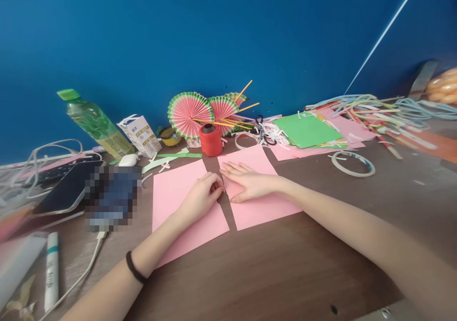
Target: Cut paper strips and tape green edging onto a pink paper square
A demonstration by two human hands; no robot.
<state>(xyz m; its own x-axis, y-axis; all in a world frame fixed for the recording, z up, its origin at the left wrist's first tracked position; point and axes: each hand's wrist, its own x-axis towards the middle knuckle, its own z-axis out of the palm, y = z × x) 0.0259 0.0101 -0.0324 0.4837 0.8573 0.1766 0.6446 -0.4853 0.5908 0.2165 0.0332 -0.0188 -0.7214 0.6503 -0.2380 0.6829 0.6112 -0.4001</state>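
Observation:
Two pink paper sheets lie side by side on the brown table. My left hand (203, 195) rests on the left pink sheet (178, 207) with its fingers curled at the sheet's right edge. My right hand (246, 180) lies flat, fingers stretched out, on the right pink sheet (262, 207). The two hands almost touch over the narrow gap between the sheets. What the left fingers pinch, if anything, is hidden.
A red thread spool (210, 140) and watermelon paper fans (191, 114) stand behind the sheets. Green paper (307, 131), tape rings (353, 164) and paper strips (374, 109) lie right. A bottle (94, 123), carton (141, 135), tablet (67, 190) and cables sit left.

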